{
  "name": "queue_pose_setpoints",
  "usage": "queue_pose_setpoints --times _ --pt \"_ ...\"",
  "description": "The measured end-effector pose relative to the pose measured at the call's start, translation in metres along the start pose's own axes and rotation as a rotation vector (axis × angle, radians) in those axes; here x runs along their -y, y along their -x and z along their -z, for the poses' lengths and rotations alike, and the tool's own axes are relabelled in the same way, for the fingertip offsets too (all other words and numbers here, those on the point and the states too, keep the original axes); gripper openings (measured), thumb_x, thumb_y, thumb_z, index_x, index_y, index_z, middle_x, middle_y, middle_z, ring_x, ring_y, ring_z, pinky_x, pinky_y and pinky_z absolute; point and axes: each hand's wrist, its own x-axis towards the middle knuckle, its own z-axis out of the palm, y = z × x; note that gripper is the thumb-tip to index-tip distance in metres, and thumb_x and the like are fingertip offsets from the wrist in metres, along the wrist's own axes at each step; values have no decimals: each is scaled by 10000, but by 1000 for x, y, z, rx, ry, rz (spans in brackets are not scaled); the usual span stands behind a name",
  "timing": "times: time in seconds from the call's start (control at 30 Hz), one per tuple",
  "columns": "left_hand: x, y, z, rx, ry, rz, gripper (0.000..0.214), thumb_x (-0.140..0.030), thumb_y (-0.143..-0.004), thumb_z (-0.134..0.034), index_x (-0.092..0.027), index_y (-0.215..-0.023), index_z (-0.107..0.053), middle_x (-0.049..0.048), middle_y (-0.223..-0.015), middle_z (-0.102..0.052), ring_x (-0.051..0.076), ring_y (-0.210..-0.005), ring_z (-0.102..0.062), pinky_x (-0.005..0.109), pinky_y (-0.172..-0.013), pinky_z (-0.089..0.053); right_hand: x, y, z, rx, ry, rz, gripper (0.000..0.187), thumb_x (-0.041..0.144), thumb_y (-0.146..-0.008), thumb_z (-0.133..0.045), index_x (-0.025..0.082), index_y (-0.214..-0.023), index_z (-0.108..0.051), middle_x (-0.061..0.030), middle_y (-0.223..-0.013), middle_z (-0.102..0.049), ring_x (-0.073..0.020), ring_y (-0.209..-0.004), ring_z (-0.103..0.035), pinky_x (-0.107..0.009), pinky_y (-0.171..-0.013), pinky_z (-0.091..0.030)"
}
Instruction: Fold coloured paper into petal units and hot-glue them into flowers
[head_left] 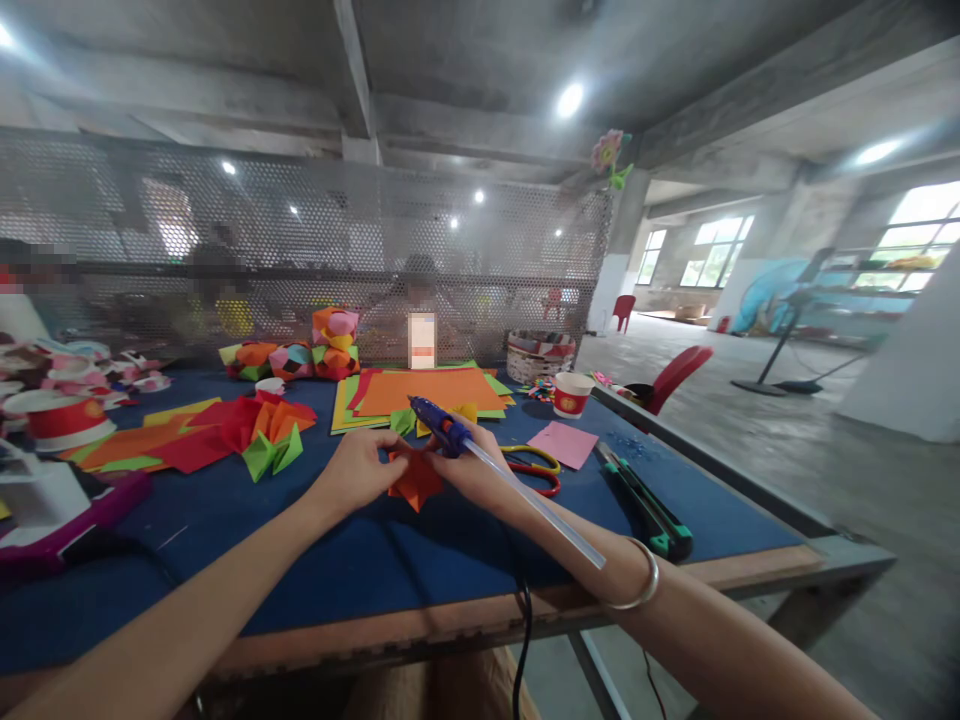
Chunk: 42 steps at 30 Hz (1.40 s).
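Note:
Near the middle of the table, my left hand (364, 468) is closed, its thumb and fingers pinching an orange folded paper piece (417, 484). Beside it my right hand (480, 465) is closed round a blue hot glue gun (442, 425), whose nozzle points away to the upper left. A long clear glue stick (536, 505) sticks out of the gun's back, over my right forearm. My right fingertips are close to the orange paper; whether they touch it I cannot tell. Scissors (538, 462) with yellow and red handles lie just right of my right hand.
Stacked coloured paper sheets (420, 392) lie ahead, with a phone (422, 342) upright behind. Folded paper pieces (274, 445) are left. On the right are a paper cup (572, 395), a pink sheet (564, 444) and a green-black utility knife (645, 500). A mesh screen (300, 230) stands behind.

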Motion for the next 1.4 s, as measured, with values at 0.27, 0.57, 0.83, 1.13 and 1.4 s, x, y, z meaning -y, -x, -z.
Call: queue_pose_setpoints --times 0.27,0.57,0.83,1.13,1.4 --pt "2 0 -4 17 18 -24 174 -262 -706 -593 -200 -737 -752 30 -751 -789 231 -729 -709 308 -708 -508 -3 0 2 14 14 2 119 204 -655 -628 200 -773 -629 13 -693 -640 -153 -648 -585 -270 -615 -454" --pt "2 0 0 3 -12 -21 174 -240 -695 -571 -189 -690 -737 49 -733 -780 232 -726 -711 308 -698 -507 -3 -1 1 19 -1 11 120 210 -668 -652 203 -785 -625 7 -718 -656 -152 -655 -588 -273 -628 -459" --pt "0 0 0 10 33 -38 176 -247 -694 -564 -191 -680 -730 39 -717 -775 222 -710 -704 302 -703 -520 -1 0 2 19 3 14 119 180 -651 -623 204 -767 -624 24 -697 -646 -143 -651 -590 -255 -622 -458" --pt "2 -2 0 -7 51 -53 156 -230 -692 -572 -190 -680 -722 21 -706 -762 202 -700 -691 276 -676 -510 -15 -5 -2 -32 28 45 133 241 -659 -655 200 -784 -633 13 -713 -665 -147 -648 -586 -254 -604 -450" --pt "3 -2 3 -80 34 -22 157 -266 -711 -581 -182 -679 -709 15 -668 -737 185 -649 -646 266 -627 -479 -14 -8 -3 7 24 10 109 186 -657 -680 201 -715 -589 16 -677 -615 -150 -640 -544 -276 -610 -450"
